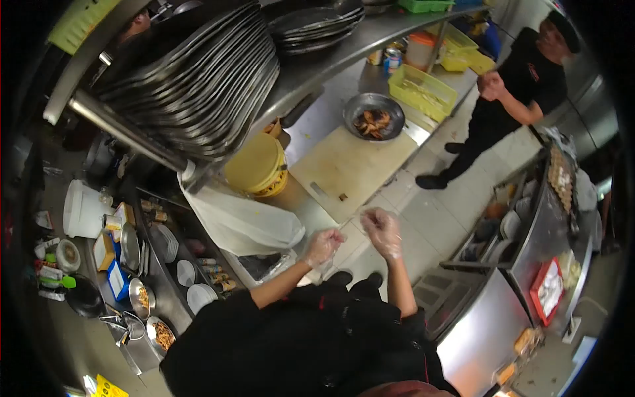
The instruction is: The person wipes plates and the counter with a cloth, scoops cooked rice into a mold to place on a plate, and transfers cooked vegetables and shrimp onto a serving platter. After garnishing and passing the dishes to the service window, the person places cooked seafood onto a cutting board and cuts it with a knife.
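My left hand (323, 247), in a clear plastic glove, is raised in front of my body near the white plastic sheet (251, 221). Its fingers are curled, and whether they hold anything is too small to tell. My right hand (381, 231), gloved too, is held up just off the near end of the cutting board (354, 165), fingers bent inward. A small brown piece (342, 196) lies on the board. At the board's far end stands a dark round pan (355, 107) with browned food (372, 123) in it.
Stacked dark plates (198, 79) fill the shelf above. A yellow-lidded bucket (254, 162) stands left of the board, a yellow-green basket (423, 92) beyond it. Another person (522, 79) stands at the right. Steel counters with dishes (506, 284) flank the tiled floor (423, 218).
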Demonstrator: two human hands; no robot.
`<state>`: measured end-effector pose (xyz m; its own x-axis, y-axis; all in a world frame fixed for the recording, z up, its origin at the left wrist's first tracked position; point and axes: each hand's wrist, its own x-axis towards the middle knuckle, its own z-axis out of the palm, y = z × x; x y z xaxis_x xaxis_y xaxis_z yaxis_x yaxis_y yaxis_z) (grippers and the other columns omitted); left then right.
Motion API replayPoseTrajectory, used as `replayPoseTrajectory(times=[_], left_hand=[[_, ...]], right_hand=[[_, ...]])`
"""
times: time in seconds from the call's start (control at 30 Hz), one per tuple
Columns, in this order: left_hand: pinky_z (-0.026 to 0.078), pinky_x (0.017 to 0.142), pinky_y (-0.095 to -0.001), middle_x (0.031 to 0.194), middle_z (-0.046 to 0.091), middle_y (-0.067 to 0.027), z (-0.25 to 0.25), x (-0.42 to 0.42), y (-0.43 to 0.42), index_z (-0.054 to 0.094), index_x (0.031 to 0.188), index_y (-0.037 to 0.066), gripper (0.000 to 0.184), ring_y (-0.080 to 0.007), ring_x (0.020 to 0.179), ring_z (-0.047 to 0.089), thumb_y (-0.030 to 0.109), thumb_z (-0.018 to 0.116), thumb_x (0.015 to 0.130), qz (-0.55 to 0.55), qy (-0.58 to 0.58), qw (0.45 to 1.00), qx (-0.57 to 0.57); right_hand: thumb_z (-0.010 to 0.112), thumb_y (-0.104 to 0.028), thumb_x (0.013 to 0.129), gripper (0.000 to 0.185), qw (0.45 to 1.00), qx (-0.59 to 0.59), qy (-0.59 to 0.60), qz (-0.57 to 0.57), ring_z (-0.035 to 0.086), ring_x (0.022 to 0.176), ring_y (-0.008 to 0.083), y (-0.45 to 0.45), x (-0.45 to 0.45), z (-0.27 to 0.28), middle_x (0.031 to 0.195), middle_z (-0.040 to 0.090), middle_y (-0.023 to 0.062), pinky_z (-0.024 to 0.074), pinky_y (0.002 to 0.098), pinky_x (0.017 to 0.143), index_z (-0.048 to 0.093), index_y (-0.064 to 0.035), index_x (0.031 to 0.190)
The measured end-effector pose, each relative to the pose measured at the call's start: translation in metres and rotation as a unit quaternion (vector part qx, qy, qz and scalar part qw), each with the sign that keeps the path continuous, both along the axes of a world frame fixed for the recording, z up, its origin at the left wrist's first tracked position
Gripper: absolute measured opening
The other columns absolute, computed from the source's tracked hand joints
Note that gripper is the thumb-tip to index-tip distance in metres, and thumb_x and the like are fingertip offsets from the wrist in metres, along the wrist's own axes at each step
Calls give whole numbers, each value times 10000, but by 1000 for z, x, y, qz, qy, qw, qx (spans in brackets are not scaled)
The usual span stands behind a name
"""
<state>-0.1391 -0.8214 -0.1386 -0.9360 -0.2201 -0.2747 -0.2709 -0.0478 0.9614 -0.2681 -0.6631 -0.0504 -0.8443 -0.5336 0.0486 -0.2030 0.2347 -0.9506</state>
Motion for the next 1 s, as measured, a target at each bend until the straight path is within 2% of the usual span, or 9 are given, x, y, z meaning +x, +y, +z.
replayPoseTrajectory(times=[0.1, 0.23, 0.3, 0.33, 0.4, 0.5, 0.77, 0.87, 1.0], left_hand=[[434, 575, -245, 696, 538, -19, -22, 22, -2, 577, 831, 23, 258, -111, 617, 508, 255, 492, 906, 85, 63, 994, -6], [433, 595, -259, 695, 557, -20, 22, 46, 10, 577, 834, 47, 300, -110, 643, 523, 291, 438, 941, 198, -46, 979, -19], [429, 599, -252, 738, 568, -30, 4, 69, 17, 575, 831, 37, 316, -113, 658, 517, 293, 433, 949, 307, -16, 946, 101], [427, 595, -249, 749, 566, -40, 8, 75, 22, 571, 825, 35, 262, -120, 655, 517, 227, 434, 939, 338, -19, 934, 115], [429, 597, -244, 732, 553, -42, 44, 73, 34, 559, 823, 37, 124, -119, 658, 514, 89, 453, 862, 341, -133, 930, -9], [432, 602, -240, 720, 537, -33, 78, 74, 50, 546, 824, 41, 151, -117, 649, 509, -9, 425, 749, 402, -186, 896, -30], [431, 608, -246, 715, 526, -45, 48, 103, 86, 552, 816, 13, 239, -130, 632, 501, -56, 376, 670, 536, -111, 834, 69], [429, 613, -248, 710, 521, -46, 57, 92, 89, 550, 828, 8, 251, -129, 642, 499, -56, 364, 672, 510, -113, 852, 28], [420, 610, -241, 711, 521, -36, 49, 86, 91, 547, 845, 17, 232, -120, 647, 487, -25, 387, 683, 490, -43, 870, 46]], right_hand=[[622, -149, 803, 171, 998, 12, 13, 55, 591, 612, 142, -92, -56, -40, 697, 637, 97, 470, 282, 571, 629, 11, 860], [618, -243, 802, 213, 996, -55, 65, -4, 577, 552, 159, -236, -119, -67, 663, 633, 90, 466, 315, 534, 645, -36, 757], [628, -262, 781, 210, 948, -127, -285, 56, 565, 514, 179, -317, -151, -93, 641, 628, 82, 468, 327, 516, 659, -64, 722], [538, -277, 824, 275, 988, -20, -127, 83, 604, 722, 290, -340, -161, -92, 714, 649, 133, 486, 367, 674, 660, -40, 754], [506, -284, 836, 287, 972, 168, 157, 43, 641, 814, 241, -401, -178, -117, 896, 681, 110, 507, 379, 712, 694, -69, 818], [515, -283, 835, 277, 946, 266, 172, 61, 637, 834, 240, -429, -176, -101, 906, 679, 105, 506, 376, 723, 692, -69, 836], [541, -281, 833, 259, 929, 305, 197, 70, 625, 888, 237, -429, -210, -113, 933, 673, 94, 503, 366, 754, 686, -72, 884], [551, -280, 832, 256, 919, 327, 212, 61, 621, 909, 236, -413, -250, -110, 943, 670, 90, 502, 363, 766, 684, -73, 902], [564, -278, 830, 254, 845, 431, 296, 111, 616, 936, 235, -354, -276, -140, 956, 667, 84, 500, 358, 782, 681, -74, 926]])
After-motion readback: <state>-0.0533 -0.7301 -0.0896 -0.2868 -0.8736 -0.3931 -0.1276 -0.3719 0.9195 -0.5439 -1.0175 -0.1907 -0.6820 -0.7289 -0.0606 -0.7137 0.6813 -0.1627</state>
